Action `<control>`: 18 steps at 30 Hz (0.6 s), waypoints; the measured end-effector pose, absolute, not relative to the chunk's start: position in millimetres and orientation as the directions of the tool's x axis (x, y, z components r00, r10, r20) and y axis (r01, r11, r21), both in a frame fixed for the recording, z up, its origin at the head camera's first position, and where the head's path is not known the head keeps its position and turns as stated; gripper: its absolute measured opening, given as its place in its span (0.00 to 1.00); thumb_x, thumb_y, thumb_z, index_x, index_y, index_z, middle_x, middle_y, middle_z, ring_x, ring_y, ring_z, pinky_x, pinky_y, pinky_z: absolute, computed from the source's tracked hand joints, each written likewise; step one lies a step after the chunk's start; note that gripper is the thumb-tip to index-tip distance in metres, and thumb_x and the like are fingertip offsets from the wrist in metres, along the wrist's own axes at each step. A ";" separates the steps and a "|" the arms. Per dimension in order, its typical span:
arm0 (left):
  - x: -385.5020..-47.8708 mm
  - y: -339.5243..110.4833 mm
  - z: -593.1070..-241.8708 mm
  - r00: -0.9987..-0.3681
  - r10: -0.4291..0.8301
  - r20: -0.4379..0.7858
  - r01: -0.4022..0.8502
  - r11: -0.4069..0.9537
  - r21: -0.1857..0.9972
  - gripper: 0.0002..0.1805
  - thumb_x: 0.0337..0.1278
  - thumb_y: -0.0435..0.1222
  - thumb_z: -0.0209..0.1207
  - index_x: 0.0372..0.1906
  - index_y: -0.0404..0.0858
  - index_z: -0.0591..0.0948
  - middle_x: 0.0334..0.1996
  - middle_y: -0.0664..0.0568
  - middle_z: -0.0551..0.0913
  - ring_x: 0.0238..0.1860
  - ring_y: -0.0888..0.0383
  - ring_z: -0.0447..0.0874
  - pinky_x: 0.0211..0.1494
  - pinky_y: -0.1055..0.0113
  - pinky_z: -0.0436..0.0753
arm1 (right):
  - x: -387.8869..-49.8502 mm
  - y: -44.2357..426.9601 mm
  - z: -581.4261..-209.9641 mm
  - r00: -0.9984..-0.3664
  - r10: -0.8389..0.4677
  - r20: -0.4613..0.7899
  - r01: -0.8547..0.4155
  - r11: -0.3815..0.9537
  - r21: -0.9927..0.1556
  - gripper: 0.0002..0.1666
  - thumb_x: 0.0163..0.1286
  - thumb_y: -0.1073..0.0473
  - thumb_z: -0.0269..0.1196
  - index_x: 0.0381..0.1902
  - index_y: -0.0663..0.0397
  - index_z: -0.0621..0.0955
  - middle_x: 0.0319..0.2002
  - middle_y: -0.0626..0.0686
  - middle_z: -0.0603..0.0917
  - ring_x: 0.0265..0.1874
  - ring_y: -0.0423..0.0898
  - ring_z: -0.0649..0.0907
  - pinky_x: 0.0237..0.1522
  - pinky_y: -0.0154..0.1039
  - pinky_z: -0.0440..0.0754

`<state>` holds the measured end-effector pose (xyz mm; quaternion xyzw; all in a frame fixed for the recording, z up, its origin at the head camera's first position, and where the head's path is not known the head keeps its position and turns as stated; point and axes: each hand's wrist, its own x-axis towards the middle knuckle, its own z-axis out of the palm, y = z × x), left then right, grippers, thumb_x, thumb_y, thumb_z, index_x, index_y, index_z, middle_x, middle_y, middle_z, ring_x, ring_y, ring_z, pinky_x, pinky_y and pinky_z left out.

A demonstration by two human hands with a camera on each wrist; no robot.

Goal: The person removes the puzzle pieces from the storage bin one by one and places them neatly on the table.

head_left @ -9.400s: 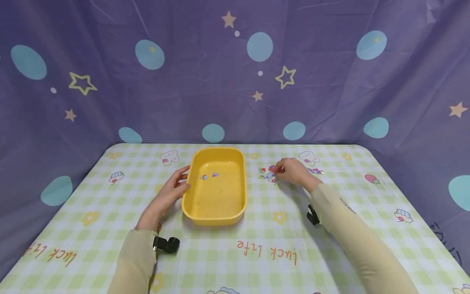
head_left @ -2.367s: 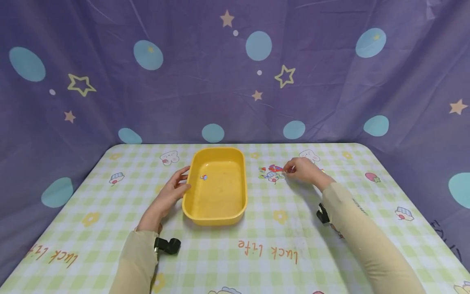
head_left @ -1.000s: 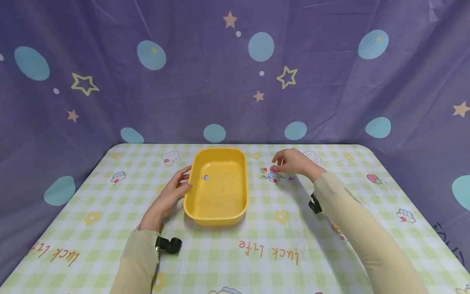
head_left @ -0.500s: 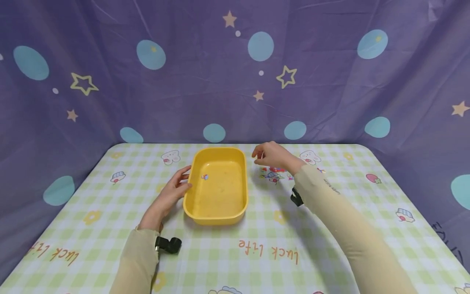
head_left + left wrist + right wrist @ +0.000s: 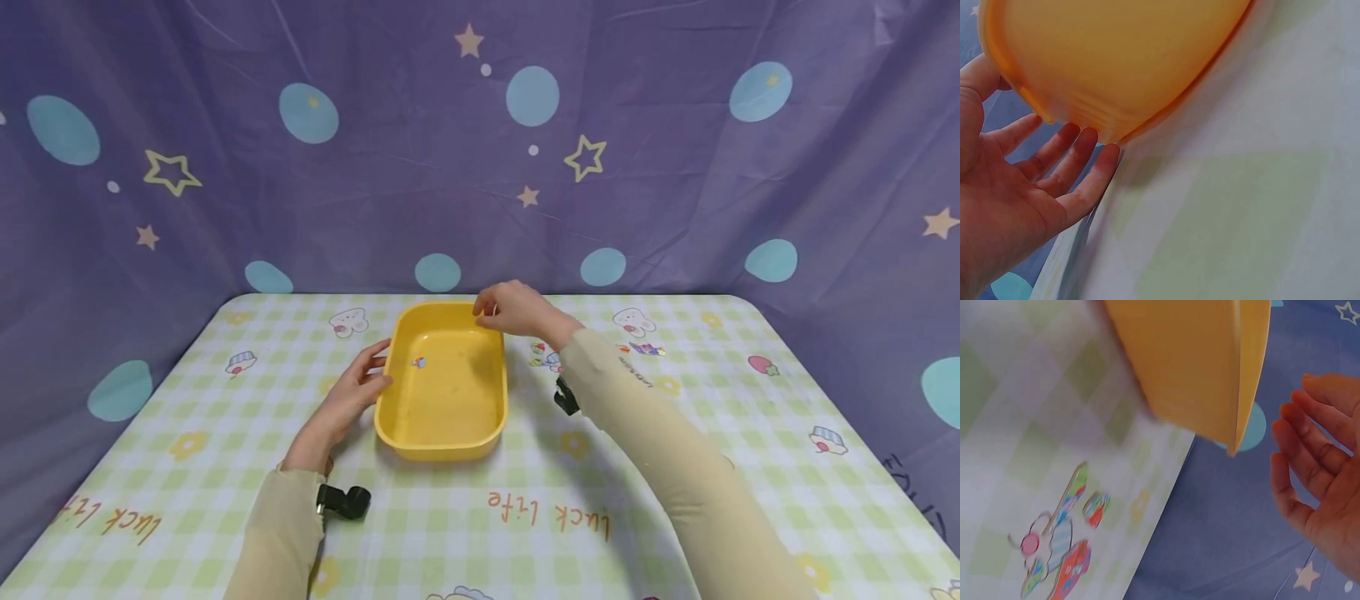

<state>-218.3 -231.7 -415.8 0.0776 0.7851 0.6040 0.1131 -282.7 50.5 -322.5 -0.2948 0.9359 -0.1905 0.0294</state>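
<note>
A yellow plastic basin (image 5: 442, 450) stands on the table. My left hand (image 5: 345, 404) is at its left side; the left wrist view shows spread fingertips touching the outer wall (image 5: 1116, 62), with the thumb by the rim. My right hand (image 5: 521, 312) hovers over the basin's far right corner, its fingers loosely bent and apart in the right wrist view, with nothing visible in them. One small colourful flat piece (image 5: 419, 362) lies inside the basin. More such pieces (image 5: 1074, 569) lie on the cloth to the right, partly hidden by my sleeve in the head view.
A green-and-white checked cloth (image 5: 187, 492) with printed cartoons covers the table. Further right, beyond my right forearm, lie a few colourful flat pieces (image 5: 647, 350). A purple curtain (image 5: 375, 225) hangs behind the table's far edge.
Earlier, two pieces lay in the basin; now one does. My right hand has moved left from the loose pieces to above the basin's corner. The left hand has stayed at the basin's side.
</note>
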 end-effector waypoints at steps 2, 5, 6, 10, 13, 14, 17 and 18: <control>-217.7 -232.9 -415.8 -0.962 0.264 -0.076 -0.008 0.253 0.968 0.35 0.59 0.35 0.50 0.70 0.50 0.53 0.63 0.41 0.59 0.58 0.45 0.65 0.44 0.67 0.77 | -284.0 43.6 -321.9 -0.817 -0.575 0.053 -0.552 0.751 -0.363 0.13 0.62 0.54 0.60 0.42 0.51 0.83 0.34 0.48 0.83 0.33 0.43 0.79 0.39 0.35 0.77; -216.7 -233.8 -415.9 -0.959 0.276 -0.067 0.002 0.240 0.971 0.35 0.59 0.35 0.50 0.70 0.49 0.52 0.64 0.40 0.58 0.58 0.44 0.64 0.44 0.68 0.77 | -285.3 34.5 -319.3 -0.808 -0.585 0.065 -0.565 0.741 -0.363 0.13 0.62 0.54 0.60 0.42 0.52 0.83 0.35 0.49 0.84 0.34 0.43 0.80 0.41 0.35 0.77; -216.5 -233.9 -416.0 -0.958 0.279 -0.064 0.004 0.236 0.972 0.35 0.60 0.35 0.50 0.70 0.49 0.52 0.64 0.39 0.58 0.58 0.44 0.64 0.44 0.69 0.77 | -285.5 31.6 -317.9 -0.806 -0.587 0.070 -0.568 0.735 -0.370 0.13 0.61 0.55 0.60 0.42 0.53 0.83 0.35 0.49 0.84 0.34 0.43 0.80 0.41 0.35 0.77; -216.3 -233.6 -415.3 -0.958 0.279 -0.071 -0.007 0.225 0.974 0.35 0.60 0.34 0.50 0.70 0.49 0.52 0.64 0.39 0.58 0.59 0.43 0.64 0.44 0.69 0.77 | -286.8 20.0 -312.3 -0.808 -0.586 0.057 -0.559 0.734 -0.386 0.14 0.62 0.54 0.59 0.43 0.52 0.83 0.37 0.49 0.84 0.36 0.43 0.79 0.43 0.35 0.76; -216.1 -232.9 -414.4 -0.958 0.278 -0.069 -0.004 0.227 0.974 0.35 0.60 0.34 0.50 0.70 0.49 0.52 0.64 0.39 0.58 0.59 0.43 0.64 0.44 0.69 0.76 | -288.0 10.8 -311.8 -0.812 -0.582 0.032 -0.546 0.740 -0.392 0.15 0.63 0.53 0.59 0.45 0.52 0.82 0.39 0.49 0.83 0.38 0.43 0.79 0.45 0.35 0.76; -216.3 -232.6 -414.4 -0.958 0.278 -0.068 -0.003 0.229 0.974 0.35 0.60 0.34 0.50 0.70 0.49 0.52 0.64 0.39 0.58 0.59 0.43 0.64 0.44 0.69 0.76 | -288.3 7.9 -312.3 -0.813 -0.582 0.026 -0.542 0.740 -0.399 0.15 0.63 0.53 0.59 0.45 0.52 0.82 0.40 0.49 0.83 0.38 0.43 0.79 0.46 0.35 0.76; -216.8 -233.2 -415.3 -0.958 0.279 -0.064 0.004 0.237 0.972 0.35 0.60 0.35 0.50 0.70 0.49 0.52 0.64 0.39 0.58 0.59 0.43 0.64 0.44 0.68 0.76 | -289.1 -0.8 -314.0 -0.818 -0.575 0.022 -0.530 0.737 -0.420 0.16 0.63 0.53 0.59 0.46 0.53 0.82 0.41 0.49 0.83 0.39 0.43 0.79 0.47 0.36 0.76; -217.3 -233.4 -416.0 -0.957 0.280 -0.068 0.002 0.241 0.970 0.35 0.60 0.35 0.50 0.70 0.49 0.52 0.64 0.39 0.58 0.59 0.43 0.64 0.45 0.68 0.76 | -289.2 -3.1 -314.6 -0.821 -0.570 0.022 -0.523 0.738 -0.427 0.16 0.63 0.53 0.58 0.46 0.52 0.82 0.41 0.49 0.83 0.39 0.43 0.79 0.47 0.36 0.76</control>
